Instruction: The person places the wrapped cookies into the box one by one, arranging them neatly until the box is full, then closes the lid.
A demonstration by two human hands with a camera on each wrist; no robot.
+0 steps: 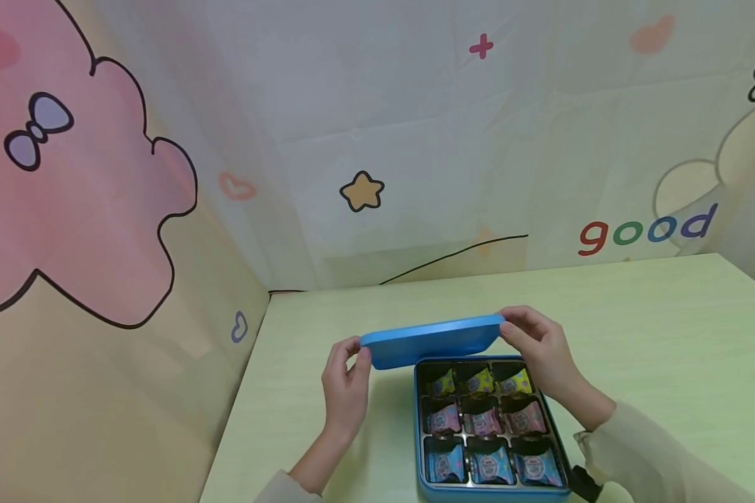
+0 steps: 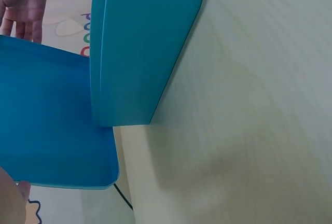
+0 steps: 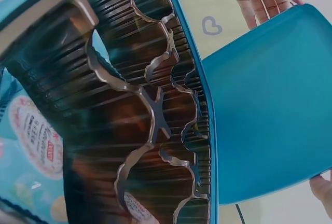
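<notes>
A blue lid (image 1: 430, 340) is held tilted just beyond the far edge of a blue box, its hollow inner side showing in the right wrist view. My left hand (image 1: 346, 388) pinches its left end between thumb and fingers. At the opposite end, my right hand (image 1: 541, 353) grips the corner the same way. Beneath, the box (image 1: 492, 494) stands uncovered, fitted with a dark divided tray. Wrapped sweets fill its compartments in three rows: yellow sweets (image 1: 480, 381) at the back, pink sweets (image 1: 483, 422) in the middle, blue sweets (image 1: 493, 466) in front.
The box rests on a pale green table (image 1: 302, 419). A printed backdrop (image 1: 415, 140) rises behind the table and along its left side. A dark strap (image 1: 584, 482) shows at the right sleeve, beside the box's front right corner.
</notes>
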